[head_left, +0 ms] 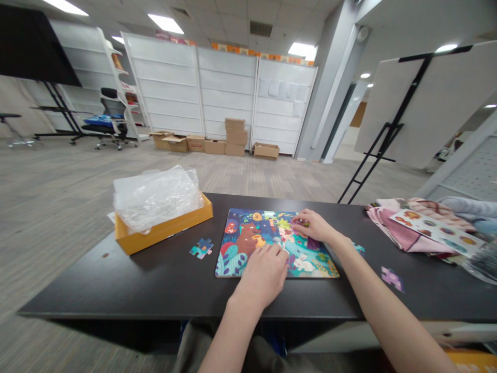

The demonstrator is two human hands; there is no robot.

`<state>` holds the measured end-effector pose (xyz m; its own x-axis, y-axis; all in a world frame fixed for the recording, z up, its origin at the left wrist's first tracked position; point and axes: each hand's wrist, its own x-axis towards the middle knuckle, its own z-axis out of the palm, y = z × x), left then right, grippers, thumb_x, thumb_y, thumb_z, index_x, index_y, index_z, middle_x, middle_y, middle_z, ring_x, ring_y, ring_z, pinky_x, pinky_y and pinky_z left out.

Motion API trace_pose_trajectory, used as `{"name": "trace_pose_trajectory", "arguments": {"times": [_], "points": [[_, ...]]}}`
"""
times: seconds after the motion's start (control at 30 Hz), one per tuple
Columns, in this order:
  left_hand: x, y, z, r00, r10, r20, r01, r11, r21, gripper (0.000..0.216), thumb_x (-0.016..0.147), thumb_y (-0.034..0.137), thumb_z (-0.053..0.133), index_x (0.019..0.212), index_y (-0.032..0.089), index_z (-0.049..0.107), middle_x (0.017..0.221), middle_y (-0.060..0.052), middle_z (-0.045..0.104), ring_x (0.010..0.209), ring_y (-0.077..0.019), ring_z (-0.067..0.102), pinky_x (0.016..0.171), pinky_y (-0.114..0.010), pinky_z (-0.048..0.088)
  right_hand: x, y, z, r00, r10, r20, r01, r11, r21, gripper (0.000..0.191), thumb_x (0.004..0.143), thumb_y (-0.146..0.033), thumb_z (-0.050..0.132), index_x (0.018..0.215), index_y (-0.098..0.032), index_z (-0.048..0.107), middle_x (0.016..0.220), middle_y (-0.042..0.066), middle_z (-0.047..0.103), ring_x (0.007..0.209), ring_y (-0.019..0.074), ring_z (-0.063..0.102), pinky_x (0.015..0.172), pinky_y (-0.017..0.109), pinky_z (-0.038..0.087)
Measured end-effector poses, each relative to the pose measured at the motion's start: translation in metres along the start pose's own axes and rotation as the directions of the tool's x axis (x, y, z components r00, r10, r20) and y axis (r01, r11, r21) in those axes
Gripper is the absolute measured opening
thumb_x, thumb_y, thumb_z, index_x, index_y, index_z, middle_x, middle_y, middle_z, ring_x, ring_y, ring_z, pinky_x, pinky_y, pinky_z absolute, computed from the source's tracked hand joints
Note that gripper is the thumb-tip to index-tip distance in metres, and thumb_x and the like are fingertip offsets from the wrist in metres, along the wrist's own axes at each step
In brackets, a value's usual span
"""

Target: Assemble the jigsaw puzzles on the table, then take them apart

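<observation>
A colourful jigsaw puzzle [246,235] with a bear and rabbits lies on the black table. My left hand [266,267] rests on its lower middle, with fingers bent and close together; whatever is under the fingertips is hidden. Over the upper right part, my right hand [316,226] has its thumb and fingers pinched around a small puzzle piece [306,223], mostly covered. One loose teal piece [202,248] lies left of the puzzle, and a purple piece [392,278] is at the right. Another teal piece [359,249] shows partly behind my right forearm.
A yellow box [166,228] holding clear plastic wrap [159,197] stands at the table's left. Folded pink cloth [404,233] and a printed sheet [437,231] lie at the right. Beyond the table are cardboard boxes [235,137], an office chair [108,119] and a board on a stand [388,134].
</observation>
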<state>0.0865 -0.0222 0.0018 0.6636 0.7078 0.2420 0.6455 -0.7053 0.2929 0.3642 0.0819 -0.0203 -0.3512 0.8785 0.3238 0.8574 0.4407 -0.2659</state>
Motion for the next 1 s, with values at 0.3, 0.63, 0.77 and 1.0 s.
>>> {"name": "trace_pose_trajectory", "arguments": {"times": [0.3, 0.63, 0.77, 1.0], "points": [[0.000, 0.000, 0.001, 1.000, 0.000, 0.001, 0.000, 1.000, 0.000, 0.013, 0.100, 0.020, 0.050, 0.102, 0.019, 0.063, 0.108, -0.007, 0.067, 0.105, -0.0240, 0.062, 0.091, -0.038, 0.051, 0.002, -0.003, 0.005, 0.999, -0.033, -0.009, 0.033, 0.999, -0.014, 0.024, 0.092, -0.033, 0.064, 0.106, -0.019, 0.077, 0.097, 0.011, 0.069, 0.088, 0.0232, 0.067, 0.087, 0.036, 0.053], [0.001, 0.024, 0.017, 0.995, 0.093, -0.043, -0.095, 0.994, -0.045, 0.022, 0.098, 0.032, 0.060, 0.117, 0.023, 0.062, 0.121, -0.008, 0.066, 0.119, -0.0277, 0.056, 0.104, -0.046, 0.046, -0.001, 0.003, -0.001, 1.000, 0.012, 0.010, -0.012, 1.000, 0.012, 0.025, 0.090, -0.036, 0.068, 0.106, -0.022, 0.079, 0.102, 0.010, 0.071, 0.088, 0.0224, 0.069, 0.087, 0.035, 0.055], [0.003, 0.033, 0.027, 0.989, 0.135, -0.064, -0.138, 0.990, -0.039, 0.026, 0.098, 0.033, 0.058, 0.123, 0.024, 0.060, 0.129, -0.009, 0.064, 0.127, -0.0293, 0.052, 0.108, -0.049, 0.042, -0.002, 0.004, -0.001, 0.999, 0.052, 0.002, -0.052, 0.999, 0.012, 0.029, 0.086, -0.040, 0.071, 0.106, -0.020, 0.077, 0.099, 0.010, 0.070, 0.084, 0.0225, 0.069, 0.083, 0.035, 0.055], [0.006, 0.038, 0.027, 0.991, 0.133, -0.033, -0.134, 0.991, -0.027, 0.022, 0.098, 0.032, 0.057, 0.116, 0.021, 0.063, 0.125, -0.009, 0.066, 0.124, -0.0293, 0.053, 0.108, -0.049, 0.042, -0.003, 0.008, -0.002, 0.999, 0.026, -0.025, -0.026, 1.000, -0.011, 0.025, 0.087, -0.042, 0.071, 0.099, -0.021, 0.075, 0.093, 0.009, 0.071, 0.082, 0.0226, 0.068, 0.082, 0.035, 0.054]]}}
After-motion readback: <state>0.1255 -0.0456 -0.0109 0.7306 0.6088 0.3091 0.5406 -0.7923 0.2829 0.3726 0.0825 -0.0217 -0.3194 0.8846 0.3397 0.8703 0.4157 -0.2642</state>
